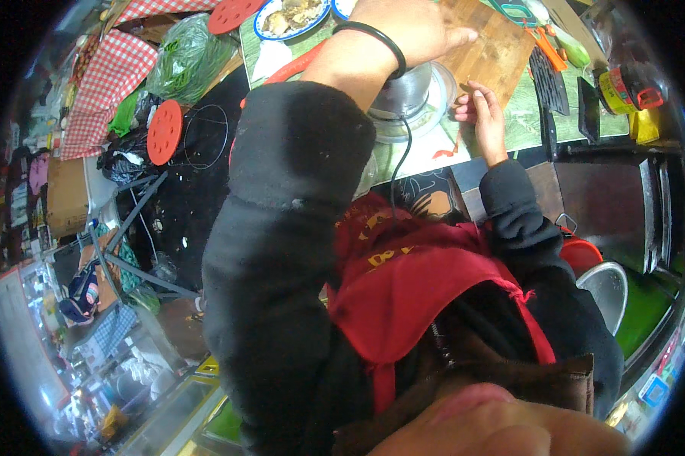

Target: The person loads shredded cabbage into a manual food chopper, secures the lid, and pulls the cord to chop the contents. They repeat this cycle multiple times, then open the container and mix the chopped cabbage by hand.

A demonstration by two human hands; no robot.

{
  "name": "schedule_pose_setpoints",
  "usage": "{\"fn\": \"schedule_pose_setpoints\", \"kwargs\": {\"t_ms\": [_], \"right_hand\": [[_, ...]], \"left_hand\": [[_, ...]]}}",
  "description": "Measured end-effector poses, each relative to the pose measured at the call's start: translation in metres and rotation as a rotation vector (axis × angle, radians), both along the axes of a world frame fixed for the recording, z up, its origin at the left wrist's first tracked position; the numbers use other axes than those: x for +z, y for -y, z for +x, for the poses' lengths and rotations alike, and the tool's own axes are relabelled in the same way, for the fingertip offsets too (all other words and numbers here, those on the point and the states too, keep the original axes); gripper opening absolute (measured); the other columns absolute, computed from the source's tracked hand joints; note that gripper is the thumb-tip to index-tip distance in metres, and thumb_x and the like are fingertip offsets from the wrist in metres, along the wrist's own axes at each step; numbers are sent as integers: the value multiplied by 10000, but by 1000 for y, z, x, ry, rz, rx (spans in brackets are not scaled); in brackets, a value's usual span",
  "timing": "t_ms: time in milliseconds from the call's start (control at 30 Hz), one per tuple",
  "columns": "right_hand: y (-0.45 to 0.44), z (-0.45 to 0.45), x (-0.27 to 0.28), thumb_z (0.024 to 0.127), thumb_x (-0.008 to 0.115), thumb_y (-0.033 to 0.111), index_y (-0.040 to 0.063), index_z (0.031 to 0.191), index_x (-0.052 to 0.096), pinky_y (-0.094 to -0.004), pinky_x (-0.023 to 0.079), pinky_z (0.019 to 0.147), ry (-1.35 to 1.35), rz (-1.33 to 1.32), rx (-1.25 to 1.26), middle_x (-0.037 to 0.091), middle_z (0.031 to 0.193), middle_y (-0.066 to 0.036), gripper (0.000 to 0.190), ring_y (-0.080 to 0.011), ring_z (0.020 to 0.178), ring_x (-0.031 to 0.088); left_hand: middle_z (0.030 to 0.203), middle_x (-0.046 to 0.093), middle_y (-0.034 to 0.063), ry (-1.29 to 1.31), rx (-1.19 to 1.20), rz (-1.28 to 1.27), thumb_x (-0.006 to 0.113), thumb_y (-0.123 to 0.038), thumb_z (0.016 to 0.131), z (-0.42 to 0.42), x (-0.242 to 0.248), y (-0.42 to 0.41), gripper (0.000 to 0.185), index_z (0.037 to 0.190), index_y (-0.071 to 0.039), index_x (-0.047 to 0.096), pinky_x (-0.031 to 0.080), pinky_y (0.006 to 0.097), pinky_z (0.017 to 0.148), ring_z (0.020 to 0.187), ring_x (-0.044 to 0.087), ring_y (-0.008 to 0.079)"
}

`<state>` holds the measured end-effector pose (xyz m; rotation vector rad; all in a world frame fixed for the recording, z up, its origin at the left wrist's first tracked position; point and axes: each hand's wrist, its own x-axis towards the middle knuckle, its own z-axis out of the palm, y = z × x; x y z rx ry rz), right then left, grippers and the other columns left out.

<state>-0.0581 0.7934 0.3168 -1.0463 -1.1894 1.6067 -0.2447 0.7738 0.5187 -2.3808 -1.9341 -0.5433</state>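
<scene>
My left hand point(396, 28), a black band round its wrist, reaches over a shiny metal pot-like appliance point(402, 94) with a black cord. Its thumb points right; the other fingers are hidden or cut off by the top edge, so what it holds cannot be told. My right hand point(482, 111) is just right of the appliance, palm partly turned up, fingers loosely apart with nothing seen in them. A clear rim, perhaps a lid or bowl, stands between it and the appliance. Beyond the hands lies a wooden cutting board point(491, 57). Orange-red strips point(445, 153) lie near the table's front edge.
A blue-rimmed plate point(257, 28) of food is at upper left, near greens in a plastic bag point(188, 62). Right of the board are an orange-handled tool point(548, 48), a black perforated blade point(549, 82), a green vegetable point(573, 50) and a labelled jar point(619, 90). Red stools point(164, 132) stand left.
</scene>
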Motion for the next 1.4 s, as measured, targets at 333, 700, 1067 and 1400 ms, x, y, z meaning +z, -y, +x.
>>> {"fn": "schedule_pose_setpoints", "kwargs": {"t_ms": [333, 700, 1067, 1400], "right_hand": [[1, -1, -3, 978, 414, 203, 5, 1214, 455, -237, 510, 663, -16, -9, -7, 577, 872, -66, 311, -114, 700, 566], [-1, -2, 0, 977, 407, 193, -7, 1210, 453, -246, 512, 656, -12, -15, -6, 578, 869, -84, 311, -126, 709, 565], [-2, 1, -2, 977, 408, 200, -6, 1232, 450, -238, 513, 673, -13, -19, 11, 586, 881, -75, 331, -117, 695, 571], [0, 0, -3, 979, 400, 194, -4, 1209, 453, -249, 521, 662, -10, -24, 2, 579, 878, -89, 308, -123, 708, 567]], "left_hand": [[918, 678, 114, -162, 36, -262, 444, -556, 855, 1, 5, 11, 476, 969, -174, 705, 496, 390, 786, 883, 643, 271], [858, 686, 103, -218, 13, -268, 357, -604, 880, 5, 1, 10, 609, 824, -128, 731, 511, 383, 727, 828, 660, 258], [897, 690, 93, -194, -7, -120, 337, -618, 882, 0, -9, 7, 606, 892, -152, 725, 480, 377, 821, 909, 642, 240], [938, 685, 85, -207, 44, -172, 330, -626, 875, 0, 0, 12, 593, 932, -182, 719, 500, 376, 775, 888, 652, 231]]}}
